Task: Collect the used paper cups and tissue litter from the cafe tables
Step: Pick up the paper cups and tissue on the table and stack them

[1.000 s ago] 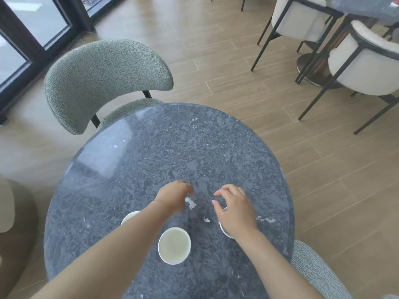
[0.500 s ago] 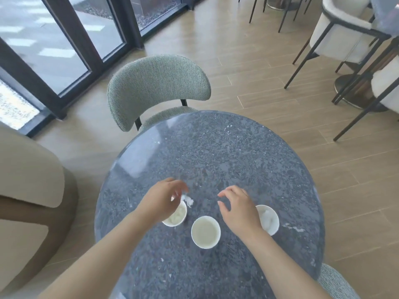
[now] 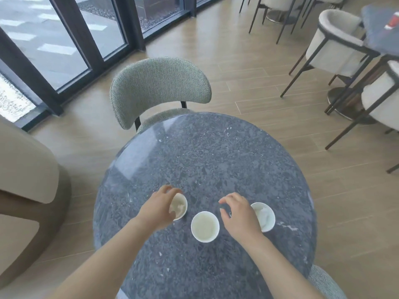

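On the round speckled grey counter point(image 3: 205, 158), my left hand point(image 3: 159, 209) curls over the left white paper cup point(image 3: 181, 207); I cannot tell whether it grips. My right hand point(image 3: 239, 216) hovers loosely curled, empty, between the middle cup point(image 3: 205, 226) and right cup point(image 3: 265, 215).

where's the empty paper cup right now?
Head view, near part of the round table: the empty cup stands between the left hand and the right hand, flanked by the left tissue cup and the right tissue cup.
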Demonstrator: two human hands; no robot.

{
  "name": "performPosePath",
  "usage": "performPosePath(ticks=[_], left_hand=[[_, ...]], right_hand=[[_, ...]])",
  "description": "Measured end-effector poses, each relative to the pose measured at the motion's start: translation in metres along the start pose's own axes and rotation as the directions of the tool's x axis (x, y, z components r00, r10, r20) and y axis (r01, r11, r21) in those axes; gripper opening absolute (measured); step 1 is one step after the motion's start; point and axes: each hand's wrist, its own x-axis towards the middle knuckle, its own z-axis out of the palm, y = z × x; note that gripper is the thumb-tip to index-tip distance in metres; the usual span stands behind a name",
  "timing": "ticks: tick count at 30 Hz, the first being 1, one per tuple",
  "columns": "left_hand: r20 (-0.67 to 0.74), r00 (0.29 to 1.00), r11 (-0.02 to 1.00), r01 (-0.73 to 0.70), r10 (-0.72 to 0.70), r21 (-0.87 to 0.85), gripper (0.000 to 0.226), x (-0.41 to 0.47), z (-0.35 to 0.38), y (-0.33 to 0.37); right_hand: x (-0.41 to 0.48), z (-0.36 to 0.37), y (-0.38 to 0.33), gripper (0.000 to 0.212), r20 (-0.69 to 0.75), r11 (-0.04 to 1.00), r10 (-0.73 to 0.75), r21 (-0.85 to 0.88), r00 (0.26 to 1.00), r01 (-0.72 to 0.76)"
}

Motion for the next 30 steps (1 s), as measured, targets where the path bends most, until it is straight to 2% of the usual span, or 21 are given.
performPosePath(ticks=[8, 15, 21, 25, 30], left_hand=[[-0.083, 0.991, 0.991, 0.092, -0.101, -0.095, 0.061, 0.028, 0.002, 0.008], [-0.241, 0.97, 0.985, -0.049, 0.008, -0.164, 0.058, 0.023, -0.039, 0.033], [-0.181, 0.977, 0.966, -0.15, 0.112, -0.21, 0.055, -0.015, -0.049, 0.056], [-0.205, 0.964, 0.954, -0.214, 0.171, -0.211, 0.048, -0.031, -0.041, 0.066], [-0.156, 0.971, 0.95, -0.212, 0.179, -0.231, 0.046, -0.039, -0.026, 0.073]], right_hand=[[0.012, -0.013, 0.005, 0.014, -0.054, 0.999, -0.008, 0.037, 0.999, 0.01], [0.008, -0.017, 0.004, 0.014, -0.098, 0.999, -0.029, 0.038, 0.995, 0.033], [-0.01, -0.021, 0.005, 0.014, -0.115, 0.999, -0.011, 0.044, 0.993, 0.016], [-0.026, -0.022, 0.009, 0.015, -0.131, 1.0, -0.012, -0.02, 0.991, 0.01], [-0.044, -0.023, 0.02, 0.017, -0.13, 0.998, 0.033, -0.05, 0.991, -0.04]])
